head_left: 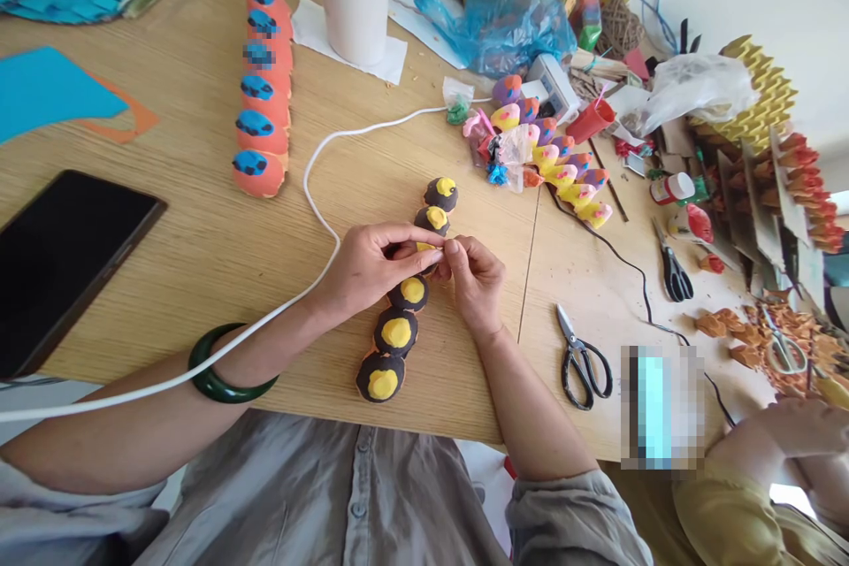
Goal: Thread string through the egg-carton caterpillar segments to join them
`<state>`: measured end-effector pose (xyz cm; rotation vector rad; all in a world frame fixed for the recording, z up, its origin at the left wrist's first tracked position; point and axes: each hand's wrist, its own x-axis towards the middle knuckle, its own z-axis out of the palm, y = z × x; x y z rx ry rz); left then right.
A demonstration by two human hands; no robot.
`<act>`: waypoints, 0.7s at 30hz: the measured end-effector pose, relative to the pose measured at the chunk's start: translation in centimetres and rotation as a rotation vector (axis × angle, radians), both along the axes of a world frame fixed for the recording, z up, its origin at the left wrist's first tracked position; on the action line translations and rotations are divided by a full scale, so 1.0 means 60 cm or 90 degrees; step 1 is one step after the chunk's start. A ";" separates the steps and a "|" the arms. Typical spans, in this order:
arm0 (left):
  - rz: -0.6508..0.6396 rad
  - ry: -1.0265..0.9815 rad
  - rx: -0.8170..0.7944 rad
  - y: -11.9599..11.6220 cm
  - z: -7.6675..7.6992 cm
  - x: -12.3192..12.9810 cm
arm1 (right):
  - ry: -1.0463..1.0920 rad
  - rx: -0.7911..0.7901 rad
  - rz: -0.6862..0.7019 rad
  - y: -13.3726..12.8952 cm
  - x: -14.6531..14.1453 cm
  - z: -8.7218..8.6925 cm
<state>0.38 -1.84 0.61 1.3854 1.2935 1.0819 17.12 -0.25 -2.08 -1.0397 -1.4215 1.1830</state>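
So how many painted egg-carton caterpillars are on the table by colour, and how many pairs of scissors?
Black and yellow caterpillar, both hands on it: 1
Orange and blue caterpillar: 1
Multicoloured caterpillar: 1
Black-handled scissors: 2
Total: 5

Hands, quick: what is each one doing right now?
Left hand: closed, pinching the black-and-yellow painted egg-carton caterpillar.
Right hand: closed, fingertips pinching the same caterpillar.

Head camera, close, looking forward-down onto worktable [199, 239].
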 end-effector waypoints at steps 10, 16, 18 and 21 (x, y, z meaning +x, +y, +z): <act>0.021 -0.070 -0.015 -0.004 -0.007 0.007 | -0.005 0.004 -0.015 -0.002 0.000 0.001; 0.046 -0.071 -0.021 -0.001 -0.006 0.006 | 0.002 0.106 0.012 -0.001 0.006 -0.003; 0.041 -0.072 -0.023 -0.001 -0.005 0.006 | -0.041 0.146 0.030 -0.001 0.007 -0.004; 0.035 -0.075 -0.039 -0.002 -0.001 0.006 | -0.064 0.176 0.021 -0.001 0.008 -0.005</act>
